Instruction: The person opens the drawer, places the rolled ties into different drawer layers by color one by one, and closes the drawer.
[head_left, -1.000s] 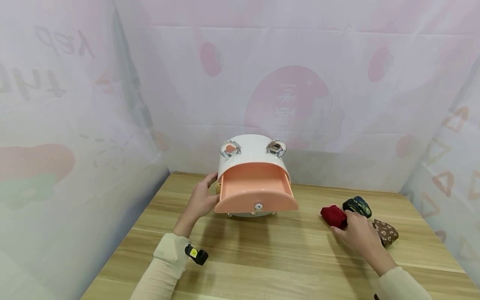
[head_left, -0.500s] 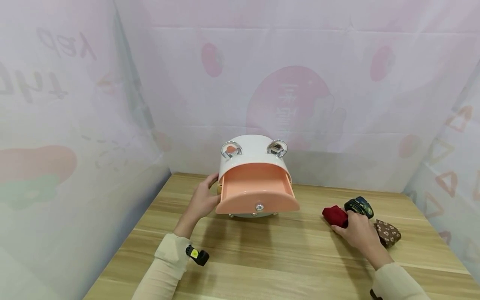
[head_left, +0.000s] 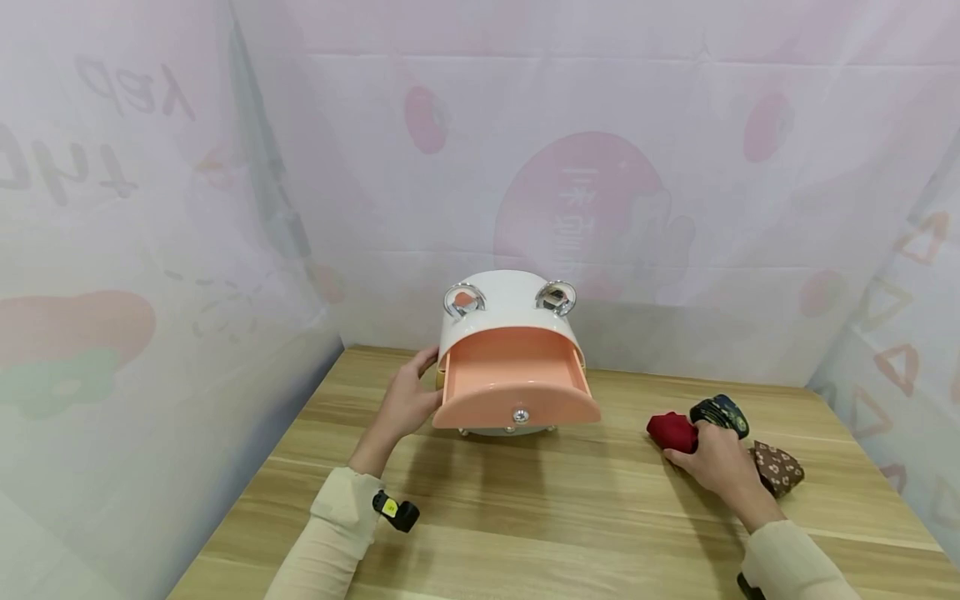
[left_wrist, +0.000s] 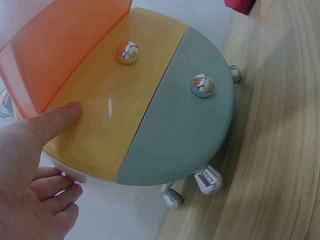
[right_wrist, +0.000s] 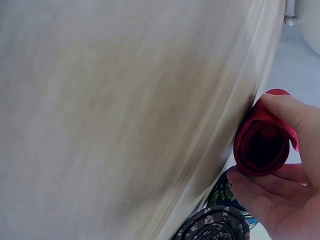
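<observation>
A wooden table [head_left: 525,517] with a pale, streaky grain carried everything. Toward its back edge stood a white drawer box [head_left: 504,310] on small chrome feet, its top peach drawer [head_left: 513,379] pulled out over the tabletop. Off to the right, near the table's edge, three rolled cloths lay close together: a red roll [head_left: 670,431], a dark blue patterned roll [head_left: 720,412] and a brown flowered roll [head_left: 777,467].

Red fabric roll [head_left: 670,431] on table, pinched, seemingly hollow-cored.
</observation>
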